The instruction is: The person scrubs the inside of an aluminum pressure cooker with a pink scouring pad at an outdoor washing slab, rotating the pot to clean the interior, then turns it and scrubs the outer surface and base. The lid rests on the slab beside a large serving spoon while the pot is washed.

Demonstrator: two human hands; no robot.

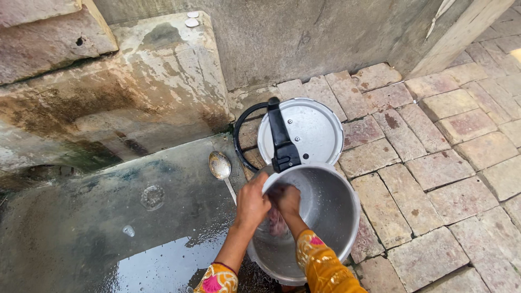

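A round metal pressure-cooker pot [331, 211] lies tipped on the brick floor, its mouth facing me. My left hand [251, 202] grips the pot's rim on the left side. My right hand [286, 202] is inside the pot, closed on a pinkish scrubbing pad [277, 222] pressed against the inner wall. Both arms wear yellow patterned sleeves. Just beyond the pot lies its metal lid [315, 130] with a long black handle [279, 138], flat on the bricks.
A black rubber gasket ring [239, 130] lies partly under the lid. A metal spoon [220, 165] rests on the wet concrete slab [108, 217] at left. Stained concrete walls rise behind. Brick paving [434, 163] spreads to the right.
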